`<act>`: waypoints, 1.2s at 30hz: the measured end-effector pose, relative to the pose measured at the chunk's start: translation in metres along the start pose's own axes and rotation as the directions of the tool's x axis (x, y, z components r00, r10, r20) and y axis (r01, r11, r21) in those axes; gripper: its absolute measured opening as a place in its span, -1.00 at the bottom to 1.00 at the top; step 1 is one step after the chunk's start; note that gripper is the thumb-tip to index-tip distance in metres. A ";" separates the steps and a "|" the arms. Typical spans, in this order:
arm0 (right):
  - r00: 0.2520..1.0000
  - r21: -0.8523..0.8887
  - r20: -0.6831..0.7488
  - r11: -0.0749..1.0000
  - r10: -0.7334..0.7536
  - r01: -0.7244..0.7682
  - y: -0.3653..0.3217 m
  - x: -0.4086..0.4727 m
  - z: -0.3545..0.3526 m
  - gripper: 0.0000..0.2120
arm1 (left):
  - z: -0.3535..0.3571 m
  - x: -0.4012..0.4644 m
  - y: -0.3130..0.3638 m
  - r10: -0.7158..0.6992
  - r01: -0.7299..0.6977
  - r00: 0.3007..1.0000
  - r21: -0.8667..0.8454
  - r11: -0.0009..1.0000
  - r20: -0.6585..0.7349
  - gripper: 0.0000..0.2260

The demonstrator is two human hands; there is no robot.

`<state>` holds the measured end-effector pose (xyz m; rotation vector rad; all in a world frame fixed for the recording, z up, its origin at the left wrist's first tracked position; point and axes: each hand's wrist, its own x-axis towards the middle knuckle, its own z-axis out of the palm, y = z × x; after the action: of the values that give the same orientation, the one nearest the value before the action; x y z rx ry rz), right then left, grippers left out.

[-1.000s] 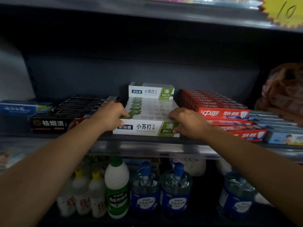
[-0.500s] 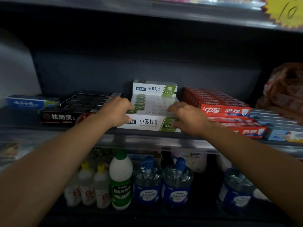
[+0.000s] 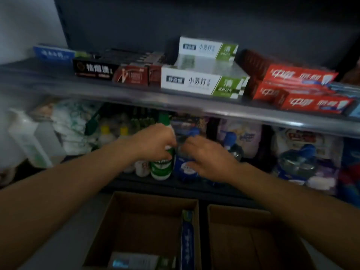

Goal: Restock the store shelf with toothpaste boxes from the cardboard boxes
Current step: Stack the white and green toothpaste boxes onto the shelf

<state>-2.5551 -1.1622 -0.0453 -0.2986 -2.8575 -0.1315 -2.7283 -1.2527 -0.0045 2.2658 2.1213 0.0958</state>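
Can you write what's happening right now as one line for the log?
left hand: empty | right hand: empty | white-green toothpaste boxes: on shelf | left cardboard box: some toothpaste left

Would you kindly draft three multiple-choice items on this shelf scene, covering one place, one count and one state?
1. Where does the white-and-green toothpaste box at the shelf's front edge sit?
A. Between the black boxes and red boxes
B. Inside a carton
C. On the floor

2. How many open brown cardboard cartons stand below?
A. One
B. Two
C. Four

3. What do the hands hold?
A. A red box
B. A bottle
C. Nothing

Answers: 1 A, black boxes on its left, red on its right. 2 B, left carton and right carton side by side. 3 C, left hand and right hand hang empty before the lower shelf.
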 end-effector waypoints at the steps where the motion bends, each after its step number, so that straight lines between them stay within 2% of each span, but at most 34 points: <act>1: 0.998 0.041 0.057 0.999 0.014 -0.016 -0.008 -0.006 0.019 -0.63 | 0.017 -0.004 0.000 0.001 -0.002 0.997 0.011 1.000 0.073 -0.75; 4: 0.968 0.115 0.250 0.992 0.024 -0.054 -0.033 -0.021 0.073 -0.57 | 0.072 -0.018 -0.005 0.003 -0.002 0.955 -0.001 1.000 0.296 -0.75; 7: 0.912 0.170 0.411 0.983 -0.008 -0.068 -0.054 -0.031 0.117 -0.51 | 0.118 -0.037 -0.011 0.009 0.016 0.891 -0.051 0.999 0.454 -0.82; 10: 0.857 0.223 0.512 0.973 -0.061 -0.064 -0.071 -0.039 0.161 -0.47 | 0.156 -0.054 -0.016 -0.008 0.078 0.843 -0.107 0.991 0.538 -0.78; 14: 0.784 0.253 0.613 0.964 -0.094 -0.082 -0.089 -0.050 0.219 -0.57 | 0.201 -0.072 -0.030 -0.071 0.158 0.791 -0.090 0.983 0.607 -0.72; 17: 0.712 0.262 0.695 0.958 -0.104 -0.115 -0.102 -0.054 0.248 -0.64 | 0.232 -0.081 -0.039 -0.129 0.244 0.763 -0.097 0.965 0.633 -0.64; 19: 0.668 0.254 0.736 0.960 -0.110 -0.121 -0.108 -0.056 0.260 -0.66 | 0.250 -0.086 -0.044 -0.092 0.201 0.775 -0.106 0.974 0.626 -0.63; 21: 0.631 0.242 0.767 0.963 -0.113 -0.121 -0.112 -0.058 0.270 -0.70 | 0.258 -0.089 -0.046 -0.091 0.224 0.763 -0.130 0.966 0.640 -0.61; 24: 0.586 0.220 0.803 0.969 -0.112 -0.116 -0.120 -0.063 0.283 -0.67 | 0.266 -0.093 -0.051 -0.126 0.335 0.713 -0.178 0.925 0.689 -0.68; 27: 0.560 0.235 0.820 0.963 -0.122 -0.133 -0.124 -0.068 0.294 -0.60 | 0.270 -0.097 -0.056 -0.111 0.336 0.710 -0.196 0.921 0.695 -0.75; 32: 0.555 0.214 0.824 0.970 -0.116 -0.116 -0.123 -0.064 0.302 -0.52 | 0.272 -0.102 -0.071 -0.094 0.312 0.729 -0.206 0.928 0.678 -0.77; 36: 0.617 0.182 0.785 0.975 -0.064 -0.130 -0.118 -0.059 0.302 -0.48 | 0.274 -0.104 -0.084 -0.114 0.301 0.755 -0.186 0.935 0.646 -0.74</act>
<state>-2.6008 -1.2532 -0.3592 -0.4527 -3.6961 0.4585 -2.7996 -1.3469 -0.2857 1.5724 1.8237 -0.3098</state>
